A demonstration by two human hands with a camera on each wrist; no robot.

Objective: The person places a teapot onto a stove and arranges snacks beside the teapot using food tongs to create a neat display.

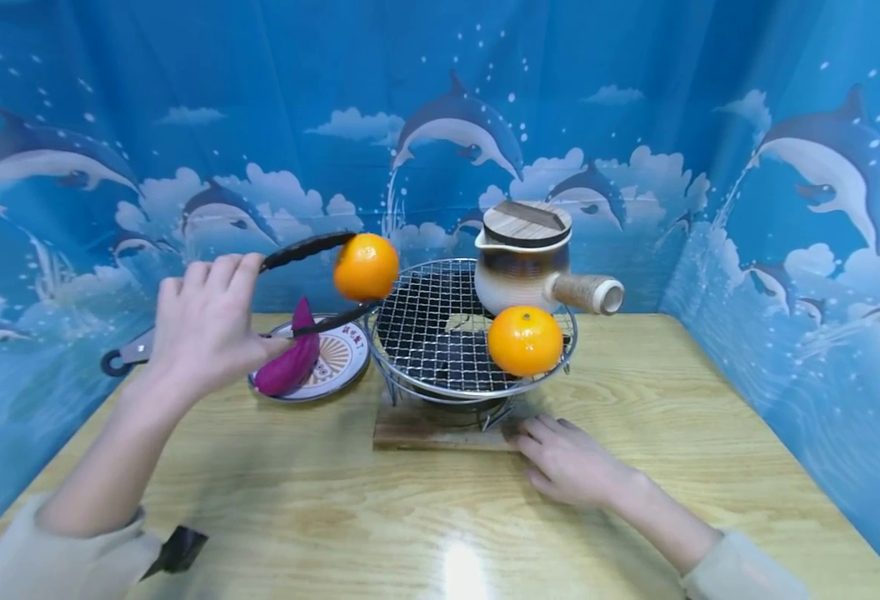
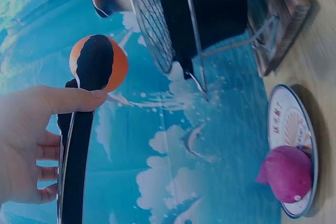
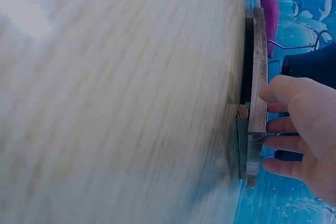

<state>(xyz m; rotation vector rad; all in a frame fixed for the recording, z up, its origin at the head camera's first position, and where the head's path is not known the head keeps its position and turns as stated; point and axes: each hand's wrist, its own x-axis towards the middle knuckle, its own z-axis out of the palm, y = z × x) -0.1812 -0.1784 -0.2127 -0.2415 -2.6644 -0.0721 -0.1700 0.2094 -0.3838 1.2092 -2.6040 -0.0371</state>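
Note:
My left hand (image 1: 207, 321) grips a pair of black-tipped tongs (image 1: 308, 247). Between the tong tips is an orange (image 1: 367, 267), held up by the left rim of a round wire grill rack (image 1: 432, 333). In the left wrist view, one dark tong head covers part of the orange (image 2: 119, 69), and the thumb lies along the tongs. My right hand (image 1: 575, 462) touches the right end of the wooden board (image 1: 440, 435) under the grill. Its fingers look loosely extended against the board (image 3: 258, 93) in the right wrist view. A second orange (image 1: 525, 342) sits on the rack's front right.
A clay pot (image 1: 511, 279) with a wooden lid (image 1: 526, 223) stands on the rack's back right, its handle (image 1: 586, 292) pointing right. Left of the grill, a plate (image 1: 346, 362) bears a purple sweet potato (image 1: 290, 367). A dolphin-print curtain (image 1: 260, 100) encloses the table.

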